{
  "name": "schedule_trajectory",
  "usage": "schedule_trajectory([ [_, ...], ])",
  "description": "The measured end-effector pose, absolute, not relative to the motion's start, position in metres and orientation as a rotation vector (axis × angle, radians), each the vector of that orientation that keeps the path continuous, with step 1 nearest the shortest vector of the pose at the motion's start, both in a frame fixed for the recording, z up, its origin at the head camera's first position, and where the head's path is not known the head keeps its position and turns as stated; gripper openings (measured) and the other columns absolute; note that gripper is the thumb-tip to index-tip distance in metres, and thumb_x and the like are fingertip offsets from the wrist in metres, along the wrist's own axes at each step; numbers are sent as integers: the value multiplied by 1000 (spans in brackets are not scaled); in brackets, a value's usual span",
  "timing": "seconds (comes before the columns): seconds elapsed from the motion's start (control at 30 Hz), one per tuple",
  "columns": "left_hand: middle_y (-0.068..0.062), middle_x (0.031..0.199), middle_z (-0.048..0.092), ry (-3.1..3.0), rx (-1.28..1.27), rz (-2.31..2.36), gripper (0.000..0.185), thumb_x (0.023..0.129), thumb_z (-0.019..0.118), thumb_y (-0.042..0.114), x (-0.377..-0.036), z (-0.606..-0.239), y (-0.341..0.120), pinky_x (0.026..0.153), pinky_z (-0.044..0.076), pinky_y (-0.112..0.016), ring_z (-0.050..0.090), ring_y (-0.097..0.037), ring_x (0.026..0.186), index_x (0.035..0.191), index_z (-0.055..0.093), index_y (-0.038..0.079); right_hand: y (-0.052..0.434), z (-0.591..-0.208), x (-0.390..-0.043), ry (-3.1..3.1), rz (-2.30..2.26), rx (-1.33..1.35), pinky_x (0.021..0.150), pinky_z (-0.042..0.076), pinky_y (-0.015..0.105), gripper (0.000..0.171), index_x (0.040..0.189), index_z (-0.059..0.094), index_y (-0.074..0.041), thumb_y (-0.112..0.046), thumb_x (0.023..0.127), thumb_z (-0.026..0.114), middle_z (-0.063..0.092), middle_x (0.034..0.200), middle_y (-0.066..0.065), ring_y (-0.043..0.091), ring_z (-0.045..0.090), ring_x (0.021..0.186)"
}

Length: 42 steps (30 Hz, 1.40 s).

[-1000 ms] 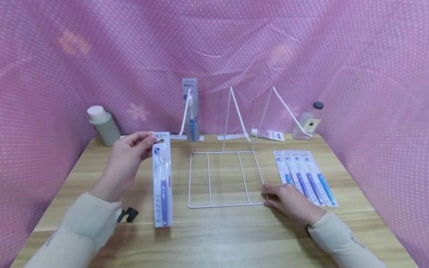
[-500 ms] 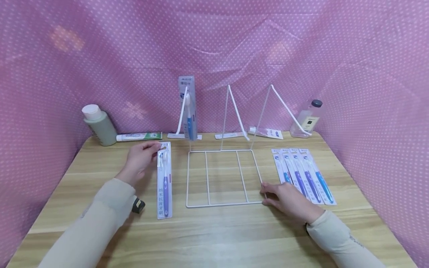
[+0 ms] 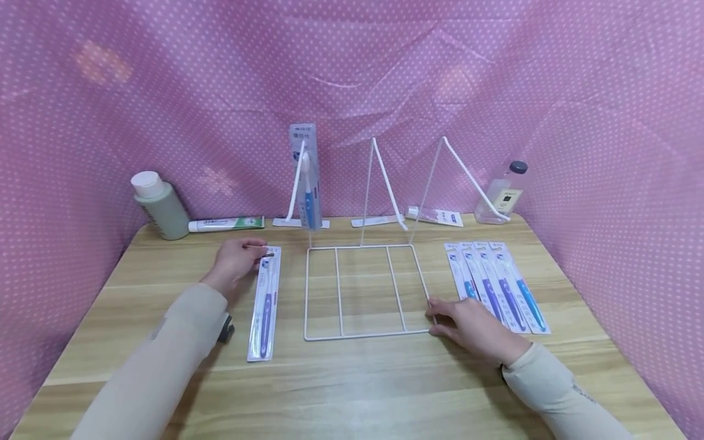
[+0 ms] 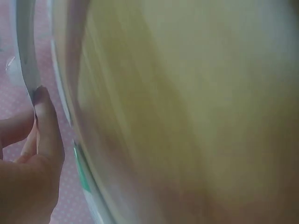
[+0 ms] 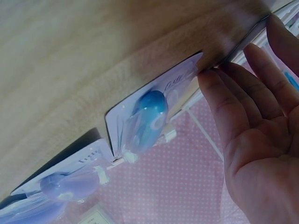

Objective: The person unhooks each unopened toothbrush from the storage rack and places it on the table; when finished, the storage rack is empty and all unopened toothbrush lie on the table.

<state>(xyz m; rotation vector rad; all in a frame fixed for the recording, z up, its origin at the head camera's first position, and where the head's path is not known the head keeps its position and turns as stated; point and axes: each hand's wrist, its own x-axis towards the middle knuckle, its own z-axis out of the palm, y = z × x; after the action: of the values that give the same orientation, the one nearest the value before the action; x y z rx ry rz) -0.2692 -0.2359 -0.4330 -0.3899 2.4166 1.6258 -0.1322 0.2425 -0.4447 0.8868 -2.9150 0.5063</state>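
Observation:
My left hand pinches the top end of a purple toothbrush in a blister pack, left of the rack. In the left wrist view the pack runs up from between thumb and fingers. On the table stands a white wire rack with three slanted hooks; another packaged toothbrush, blue, hangs on its left hook. My right hand holds the rack's right front corner between thumb and fingers. The right wrist view shows that hand low by the tabletop.
Several packaged toothbrushes lie overlapping right of the rack. Along the back edge are a green bottle, a green-and-white toothpaste tube, another tube, flat white strips and a clear bottle. A pink dotted curtain surrounds the table.
My left hand has moved forward and lower with the purple toothbrush pack, whose lower end now tips toward the left. My right hand stays on the rack's corner.

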Motion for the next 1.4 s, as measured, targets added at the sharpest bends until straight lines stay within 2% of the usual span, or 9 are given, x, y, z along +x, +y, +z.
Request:
schedule_trajectory([
  [0.2, -19, 135, 65, 2474, -427, 1454, 34, 104, 60, 7, -274, -433, -233, 80, 58, -22, 65, -13, 97, 137, 65, 1, 243, -444, -131, -2919, 507, 884, 98, 61, 49, 26, 113, 78, -12, -22, 90, 84, 73, 131, 18, 35, 75, 115],
  [0.5, -18, 123, 70, 2608, -409, 1273, 30, 101, 67, 9, -276, -434, -230, 76, 55, -23, 64, -16, 92, 129, 69, -1, 242, -445, -131, -2928, 515, 876, 98, 61, 49, 26, 113, 78, -11, -21, 90, 84, 73, 131, 18, 34, 75, 115],
  [0.77, -22, 124, 70, 2784, -327, 1083, 26, 98, 68, 11, -271, -430, -222, 104, 49, -47, 60, -35, 115, 120, 73, -2, 241, -444, -130, -2956, 534, 865, 98, 61, 49, 25, 114, 78, -10, -20, 91, 83, 72, 132, 18, 33, 74, 117],
  [0.87, -23, 125, 69, 2791, -335, 1073, 27, 98, 67, 11, -270, -428, -220, 107, 48, -49, 59, -37, 115, 121, 73, -2, 241, -444, -130, -2953, 532, 865, 98, 61, 49, 25, 114, 78, -10, -20, 91, 84, 72, 132, 19, 33, 74, 117],
  [1.13, -25, 121, 72, 2901, -326, 915, 30, 92, 69, 12, -270, -426, -219, 107, 49, -52, 63, -42, 112, 118, 73, -3, 241, -443, -131, -2945, 524, 870, 99, 61, 49, 26, 114, 78, -11, -21, 91, 84, 72, 132, 19, 34, 74, 116],
  [1.4, -24, 121, 70, 2880, -339, 874, 29, 93, 70, 10, -268, -421, -214, 101, 52, -51, 63, -39, 108, 120, 71, -3, 242, -442, -130, -2921, 522, 883, 96, 61, 49, 25, 112, 78, -11, -21, 90, 84, 73, 131, 19, 35, 75, 114],
])
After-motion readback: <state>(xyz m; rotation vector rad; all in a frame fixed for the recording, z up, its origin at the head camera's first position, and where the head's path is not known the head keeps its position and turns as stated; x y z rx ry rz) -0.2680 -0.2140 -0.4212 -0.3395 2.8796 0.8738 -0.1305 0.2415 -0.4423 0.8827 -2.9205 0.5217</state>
